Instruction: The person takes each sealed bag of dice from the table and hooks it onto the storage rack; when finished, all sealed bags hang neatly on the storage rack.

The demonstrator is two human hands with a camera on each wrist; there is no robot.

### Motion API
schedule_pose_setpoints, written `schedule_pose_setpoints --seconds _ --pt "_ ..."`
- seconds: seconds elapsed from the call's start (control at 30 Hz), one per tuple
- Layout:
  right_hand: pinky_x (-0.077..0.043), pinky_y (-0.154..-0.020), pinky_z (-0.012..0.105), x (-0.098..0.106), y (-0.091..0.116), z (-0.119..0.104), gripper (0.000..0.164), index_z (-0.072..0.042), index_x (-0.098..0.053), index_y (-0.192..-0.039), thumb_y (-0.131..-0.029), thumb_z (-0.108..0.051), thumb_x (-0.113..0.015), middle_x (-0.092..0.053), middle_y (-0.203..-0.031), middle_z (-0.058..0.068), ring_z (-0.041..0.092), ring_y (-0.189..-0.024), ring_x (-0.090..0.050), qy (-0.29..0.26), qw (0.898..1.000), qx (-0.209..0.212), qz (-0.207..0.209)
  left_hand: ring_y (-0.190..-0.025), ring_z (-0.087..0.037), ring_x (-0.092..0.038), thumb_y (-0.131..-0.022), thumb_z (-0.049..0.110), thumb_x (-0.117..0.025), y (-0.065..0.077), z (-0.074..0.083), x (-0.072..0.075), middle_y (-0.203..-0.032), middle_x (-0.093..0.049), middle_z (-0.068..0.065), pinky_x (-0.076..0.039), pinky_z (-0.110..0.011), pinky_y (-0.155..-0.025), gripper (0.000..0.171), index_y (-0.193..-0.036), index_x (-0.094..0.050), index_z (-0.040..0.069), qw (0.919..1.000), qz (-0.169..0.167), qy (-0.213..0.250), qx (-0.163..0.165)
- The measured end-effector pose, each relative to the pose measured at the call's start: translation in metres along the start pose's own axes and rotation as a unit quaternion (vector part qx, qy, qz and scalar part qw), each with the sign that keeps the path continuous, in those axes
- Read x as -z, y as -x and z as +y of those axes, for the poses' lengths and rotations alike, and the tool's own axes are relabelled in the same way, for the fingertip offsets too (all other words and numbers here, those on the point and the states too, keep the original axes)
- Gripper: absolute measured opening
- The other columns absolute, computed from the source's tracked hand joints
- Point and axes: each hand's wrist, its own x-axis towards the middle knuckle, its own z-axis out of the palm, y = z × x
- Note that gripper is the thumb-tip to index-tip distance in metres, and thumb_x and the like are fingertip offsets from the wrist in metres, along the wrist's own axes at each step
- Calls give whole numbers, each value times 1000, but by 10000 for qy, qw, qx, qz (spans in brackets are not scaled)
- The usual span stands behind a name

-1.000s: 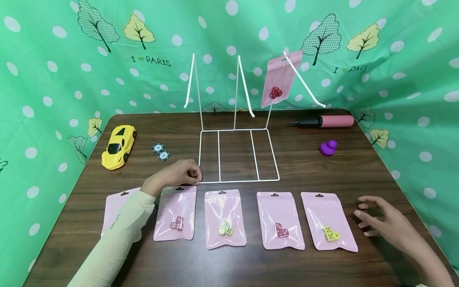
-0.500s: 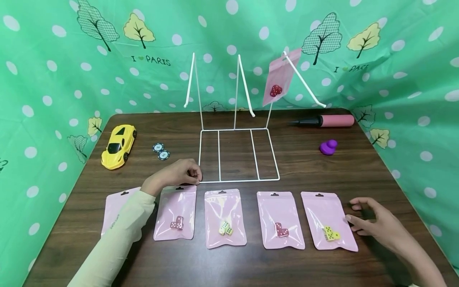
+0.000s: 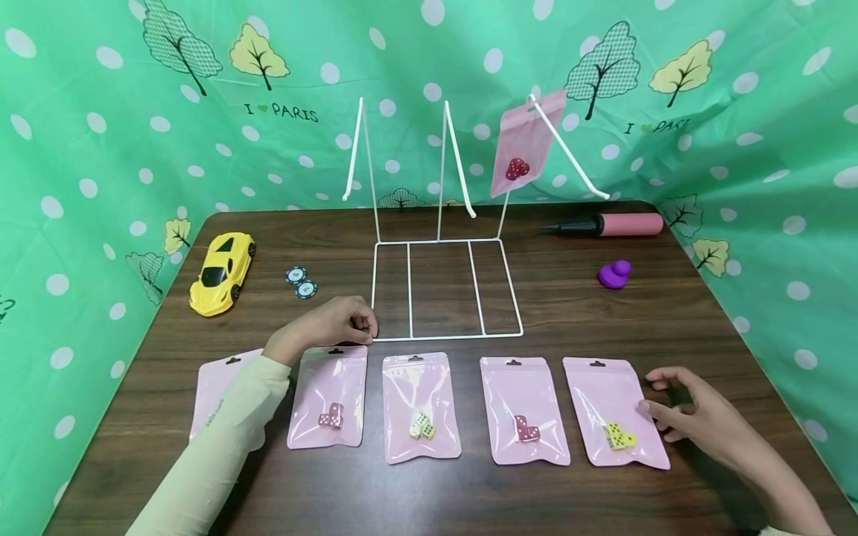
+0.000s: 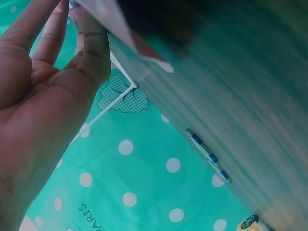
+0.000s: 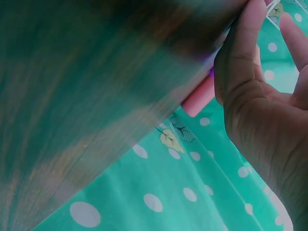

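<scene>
My left hand (image 3: 338,324) pinches the front left corner of a white wire display rack (image 3: 447,339). My right hand (image 3: 704,417) has loosely bent fingers; its thumb tip overlaps the right edge of a pink zip bag with yellow dice (image 3: 606,394). To the left of that bag lie more flat bags: one with red dice (image 3: 519,391), one with pale yellow-green dice (image 3: 417,387), and one with dark pink dice (image 3: 342,383). The far left bag (image 3: 213,387) is partly hidden under my left sleeve. From the rack's right hook hangs a bag with red dice (image 3: 526,145).
A yellow toy car (image 3: 223,274) and two poker chips (image 3: 302,283) are at the left of the wooden table (image 3: 415,502). At the right are a pink and black hand pump (image 3: 617,225) and a small purple duck (image 3: 614,275). Green dotted cloth surrounds the table.
My right hand has moved left, from beside the bag with yellow dice to its right edge. My left hand stays at the rack corner. The hanging bag sways slightly.
</scene>
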Motion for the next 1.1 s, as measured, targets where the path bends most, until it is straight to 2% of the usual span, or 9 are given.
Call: schedule_pose_setpoints --seconds 0.33,0.53,0.8,0.97,1.1 --pt "-64 -68 35 -6 1 0 51 16 -39 -142 -105 -2 -70 -46 -133 39 16 -77 -73 -403 9992 -50 11 -86 -14 -59 -95 4 -82 0 1 -1 -95 -63 -3 -52 -31 -79 8 -91 -78 9 10000 29 -30 -24" --pt "-63 -65 34 -9 1 -1 54 15 -41 -140 -100 3 -74 -48 -132 38 12 -75 -70 -196 9997 -10 130 -86 -14 -59 -95 3 -82 0 1 -1 -94 -63 -4 -52 -31 -79 8 -92 -78 9 10000 20 -30 -22" --pt "-62 -67 32 -8 3 -3 52 15 -40 -142 -99 10 -69 -49 -130 36 10 -77 -67 -131 9998 86 93 -86 -14 -58 -95 4 -82 0 0 -1 -94 -63 -3 -52 -31 -79 9 -91 -77 10 9999 62 -81 -26" --pt "-58 -68 27 -6 3 -6 48 14 -49 -140 -98 7 -71 -59 -124 30 7 -84 -64 259 9994 67 197 -86 -14 -58 -95 4 -82 0 0 -1 -94 -62 -3 -52 -31 -79 9 -91 -77 10 9999 75 -110 -26" --pt "-55 -67 25 -6 3 -4 39 12 -58 -134 -99 4 -72 -65 -113 20 5 -84 -62 466 9983 128 314 -86 -14 -58 -95 4 -82 1 1 -1 -94 -62 -3 -52 -31 -79 8 -92 -77 9 9999 58 -101 -30"
